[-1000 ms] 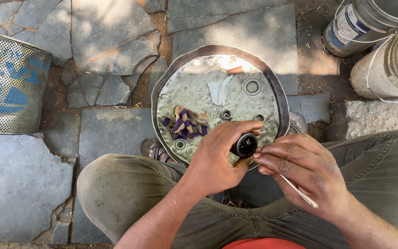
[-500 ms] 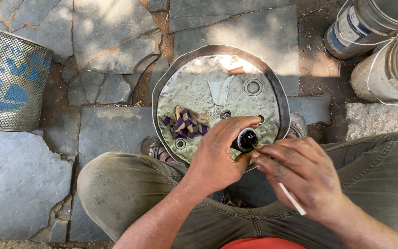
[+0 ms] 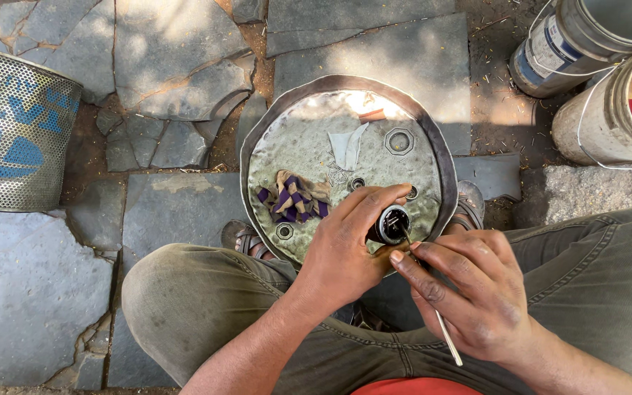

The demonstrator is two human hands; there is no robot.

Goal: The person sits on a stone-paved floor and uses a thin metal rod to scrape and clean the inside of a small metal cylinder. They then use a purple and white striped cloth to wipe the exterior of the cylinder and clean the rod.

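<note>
Previously, a second before, my left hand (image 3: 345,249) had held the small black round part (image 3: 391,224) slightly lower against the tray; I noted that it had since shifted up a little, and the thin rod (image 3: 426,292) in my right hand (image 3: 473,292) had swung steeper. The purple-and-tan cloth (image 3: 294,199) had stayed where it lay.

My left hand was closed around the black part, thumb and forefinger wrapped about its sides, holding it over the near edge of the round metal tray (image 3: 257,146). The part's open circular face pointed up toward the camera, so I could not tell its long axis.

My right hand pinched the rod between thumb and fingertips. The rod's long axis ran from the part's face, upper left, down to lower right, its free end passing beyond my palm. Its upper tip touched the part's face.

A hexagonal nut (image 3: 399,141) lay on the tray's far side. A mesh basket (image 3: 12,132) stood well apart on the left, two buckets (image 3: 608,110) on the right.
</note>
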